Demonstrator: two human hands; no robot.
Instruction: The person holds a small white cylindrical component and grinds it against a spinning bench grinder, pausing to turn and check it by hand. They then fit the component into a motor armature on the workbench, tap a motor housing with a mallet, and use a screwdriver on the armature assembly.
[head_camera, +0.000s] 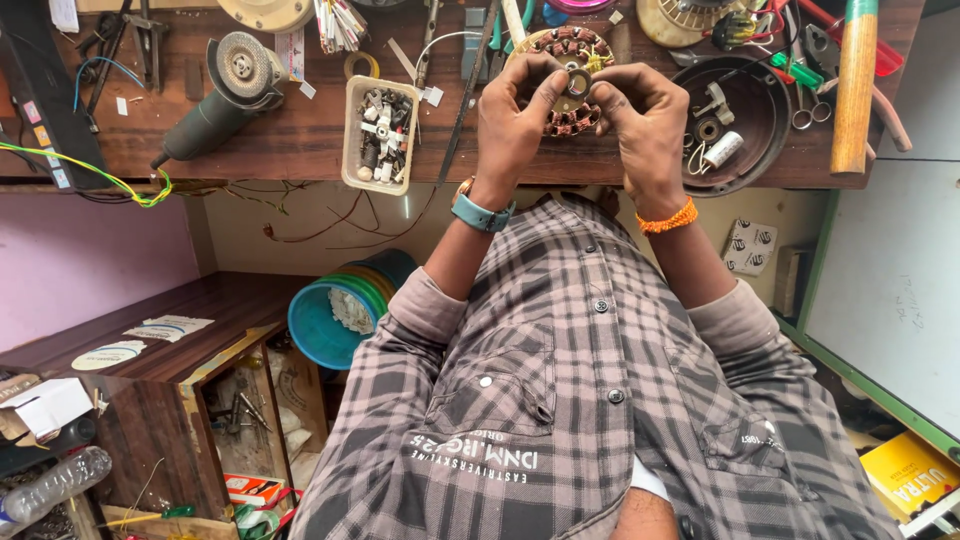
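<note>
Hands meet above the rear edge of a cluttered wooden workbench (300, 140), seen from a head camera looking straight down over a checked shirt. Left hand (512, 115), with a blue wristwatch (482, 213) at the wrist, and right hand (645, 125), with an orange thread band (667, 218), close from either side on a small metal ring bearing (577, 82). Thumb and forefinger tips of both hands pinch the bearing's rim; the remaining fingers curl loosely inward. The bearing sits between the two sets of fingertips, about equally near each hand, with its open bore facing the camera, so that its axis runs roughly along the line of sight. Directly behind it, on the bench, lies a copper-wound stator (572, 80), partly hidden by the fingers; whether the bearing touches the stator cannot be told.

To the right rests a dark round motor cover (745, 165) holding small parts, with a wooden hammer handle (855, 90) beyond. To the left stand a tray of small hardware (380, 135) and an angle grinder (222, 95).
</note>
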